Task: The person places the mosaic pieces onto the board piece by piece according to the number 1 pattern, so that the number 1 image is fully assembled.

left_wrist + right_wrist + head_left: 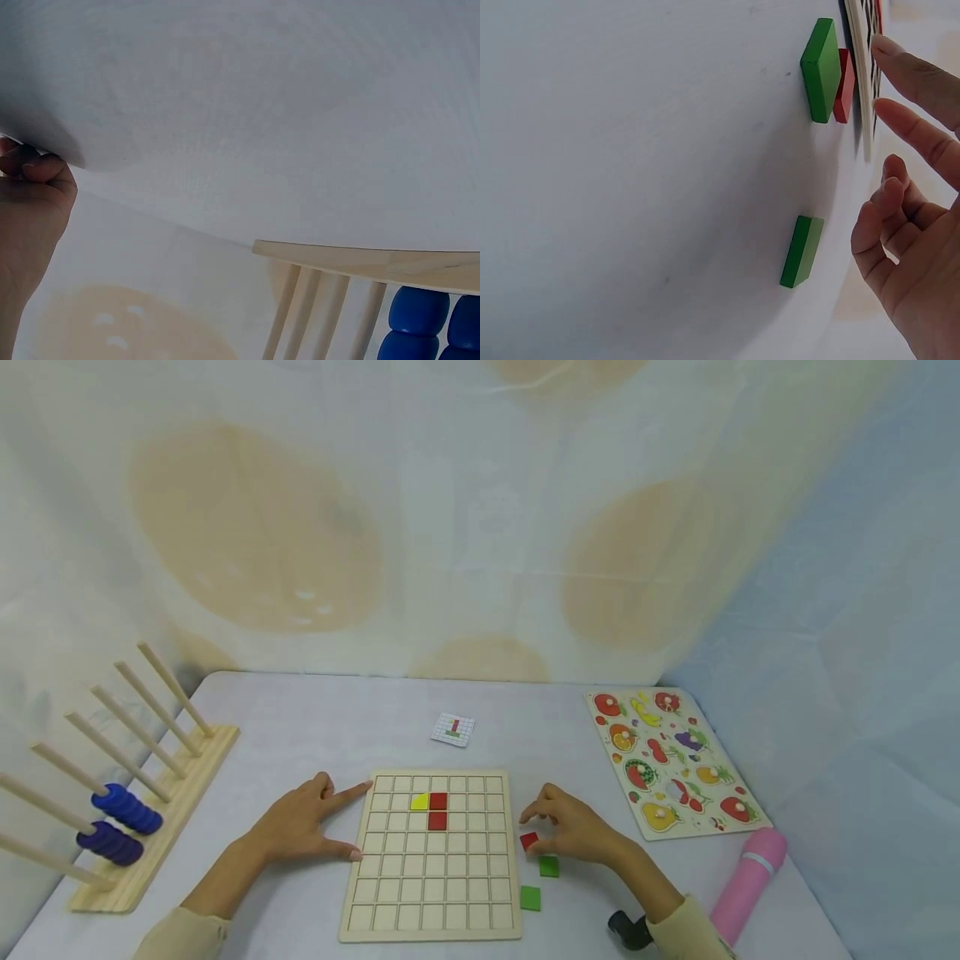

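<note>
A wooden grid board (pixel 430 935) lies flat, bearing two red tiles (pixel 437 821) and a yellow piece (pixel 419 802). At the board's left edge is my left hand (pixel 300 821), index finger and thumb spread apart, their tips right at the rim. My right hand (pixel 573 831) hovers beside the right edge, over a loose red tile (pixel 528 840). In the right wrist view its thumb and index finger stand apart with no tile between them. Two green tiles, a nearer one (pixel 530 898) and a farther one (pixel 549 867), lie close by.
A small patterned card (pixel 453 729) lies beyond the board. At the left stands a wooden peg rack (pixel 176 802) with blue beads (pixel 109 843). On the right are a fruit puzzle board (pixel 675 764), a pink cylinder (pixel 750 885) and a black object (pixel 630 931) by the right sleeve.
</note>
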Available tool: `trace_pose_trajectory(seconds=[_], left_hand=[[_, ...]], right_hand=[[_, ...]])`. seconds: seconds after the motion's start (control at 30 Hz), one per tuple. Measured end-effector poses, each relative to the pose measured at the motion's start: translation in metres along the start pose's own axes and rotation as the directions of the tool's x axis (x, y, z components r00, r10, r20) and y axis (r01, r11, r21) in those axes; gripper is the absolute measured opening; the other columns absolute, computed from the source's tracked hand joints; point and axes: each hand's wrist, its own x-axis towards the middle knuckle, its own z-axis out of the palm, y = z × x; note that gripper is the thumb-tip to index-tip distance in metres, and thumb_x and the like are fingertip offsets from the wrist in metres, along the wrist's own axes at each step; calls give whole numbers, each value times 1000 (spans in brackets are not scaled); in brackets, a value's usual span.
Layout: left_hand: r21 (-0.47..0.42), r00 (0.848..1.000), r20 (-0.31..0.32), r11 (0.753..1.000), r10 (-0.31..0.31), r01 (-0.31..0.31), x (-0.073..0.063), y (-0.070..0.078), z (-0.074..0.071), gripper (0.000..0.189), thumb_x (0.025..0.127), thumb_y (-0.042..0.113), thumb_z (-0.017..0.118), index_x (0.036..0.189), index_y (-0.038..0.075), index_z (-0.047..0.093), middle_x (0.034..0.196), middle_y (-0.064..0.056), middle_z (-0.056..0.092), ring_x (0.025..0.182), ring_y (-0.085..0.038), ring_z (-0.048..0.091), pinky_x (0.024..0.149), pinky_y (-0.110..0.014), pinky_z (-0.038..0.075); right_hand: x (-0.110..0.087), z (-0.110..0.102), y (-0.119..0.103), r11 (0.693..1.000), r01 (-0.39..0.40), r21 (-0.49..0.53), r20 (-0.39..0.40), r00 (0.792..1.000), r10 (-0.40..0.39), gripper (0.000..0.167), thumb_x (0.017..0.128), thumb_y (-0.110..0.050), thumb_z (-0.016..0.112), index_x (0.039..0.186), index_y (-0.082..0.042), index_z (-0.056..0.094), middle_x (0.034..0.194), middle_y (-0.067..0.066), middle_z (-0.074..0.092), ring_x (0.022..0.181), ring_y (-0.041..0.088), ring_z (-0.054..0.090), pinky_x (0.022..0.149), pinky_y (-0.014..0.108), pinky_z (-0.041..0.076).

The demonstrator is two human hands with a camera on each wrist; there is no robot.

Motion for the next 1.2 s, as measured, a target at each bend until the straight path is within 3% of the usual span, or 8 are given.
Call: trace_pose_trajectory(seconds=[0.63,1.2], left_hand=[[0,1000,-26,1000,2,-2,0,-4,3,101,61,89,63,146,38,48,88,5,35,72,-8,31,61,-22,29],[5,999,-32,1000,6,-6,0,-4,5,100,61,89,63,147,39,48,88,5,34,72,-8,30,61,-22,28]], right_hand=[[-8,9,9,1000,16,0,-10,1000,-16,22,78,-20,85,96,-17,74,89,-4,48,83,11,46,70,22,40],[-7,12,7,992,86,-95,-84,992,-94,17,79,-23,83,91,-17,72,89,-7,48,80,6,47,68,19,42]])
